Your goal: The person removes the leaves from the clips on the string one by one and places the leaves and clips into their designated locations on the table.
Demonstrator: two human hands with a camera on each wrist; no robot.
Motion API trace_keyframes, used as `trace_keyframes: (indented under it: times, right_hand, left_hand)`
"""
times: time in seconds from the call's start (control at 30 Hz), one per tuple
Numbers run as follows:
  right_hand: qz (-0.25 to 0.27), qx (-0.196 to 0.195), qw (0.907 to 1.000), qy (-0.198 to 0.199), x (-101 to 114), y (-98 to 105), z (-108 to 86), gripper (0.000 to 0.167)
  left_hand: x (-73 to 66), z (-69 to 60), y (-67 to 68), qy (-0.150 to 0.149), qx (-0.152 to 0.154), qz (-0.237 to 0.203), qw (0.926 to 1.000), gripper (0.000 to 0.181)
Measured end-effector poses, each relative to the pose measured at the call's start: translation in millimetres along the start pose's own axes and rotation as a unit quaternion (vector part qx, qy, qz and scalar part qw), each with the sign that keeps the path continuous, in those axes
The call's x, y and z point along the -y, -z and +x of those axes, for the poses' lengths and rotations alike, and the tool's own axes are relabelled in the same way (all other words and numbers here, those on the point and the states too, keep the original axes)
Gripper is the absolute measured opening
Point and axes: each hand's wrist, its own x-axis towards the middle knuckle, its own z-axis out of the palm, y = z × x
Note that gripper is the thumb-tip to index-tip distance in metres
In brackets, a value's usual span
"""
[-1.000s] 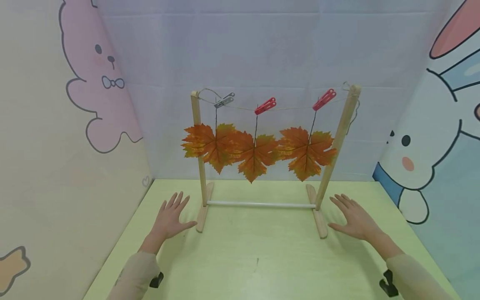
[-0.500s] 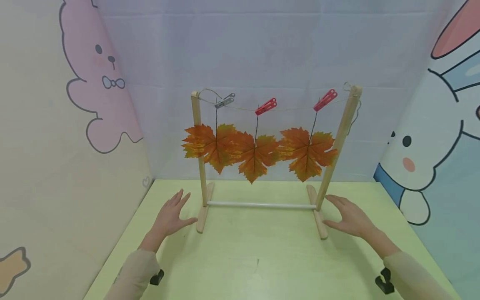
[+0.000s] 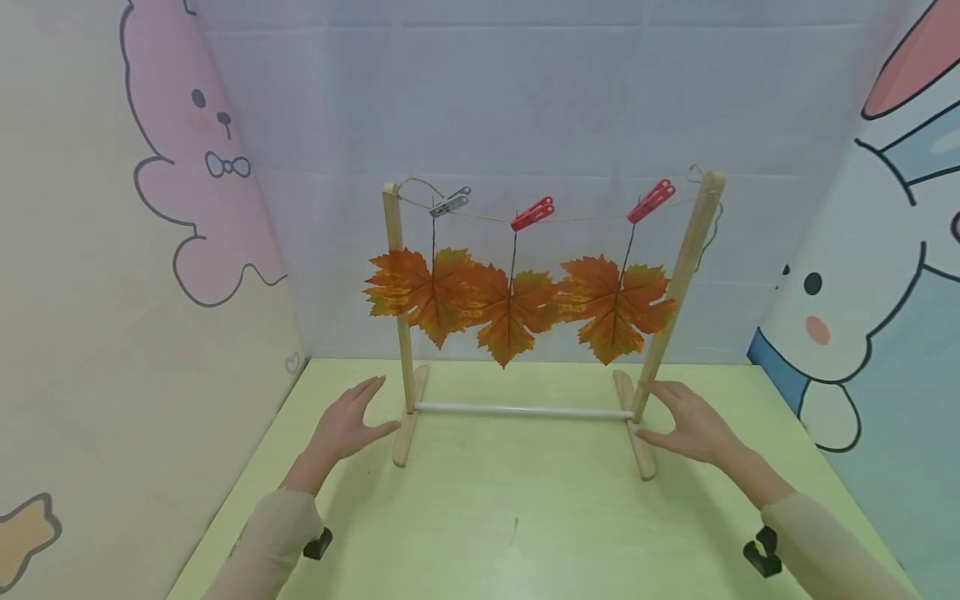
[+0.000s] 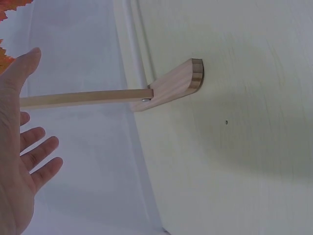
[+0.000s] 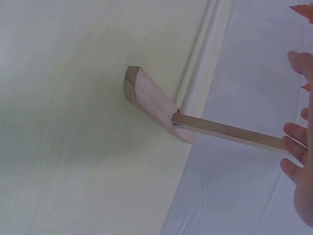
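Inside the desk edges [image 3: 245, 477], my left hand [image 3: 347, 427] and right hand [image 3: 692, 427] flank the rack [image 3: 525, 409], fingers extended. Right-side contact is unclear.

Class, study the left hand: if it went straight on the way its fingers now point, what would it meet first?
Probably the left wooden post, which stands just ahead of the left hand in the head view, though depth is hard to judge there.
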Motion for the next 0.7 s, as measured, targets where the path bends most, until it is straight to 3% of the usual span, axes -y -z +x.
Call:
trace_keyframes:
  times: [0.37, 0.5, 0.7]
  right_hand:
    - [0.02, 0.005, 0.9998, 0.005, 11, 11, 15.1, 0.068]
    - [0.015, 0.007, 0.9998, 0.013, 16, 15, 18.5, 0.069]
    - [0.008, 0.007, 0.9997, 0.021, 24, 19, 23.1, 0.07]
  left_hand:
    - [-13.6, 17.1, 17.6, -0.013, -0.025, 0.0, 0.9996, 0.077]
    - [-19.0, 21.6, 28.5, -0.035, -0.037, 0.013, 0.9986, 0.074]
    - [-28.3, 30.7, 48.0, -0.08, -0.086, 0.023, 0.9928, 0.067]
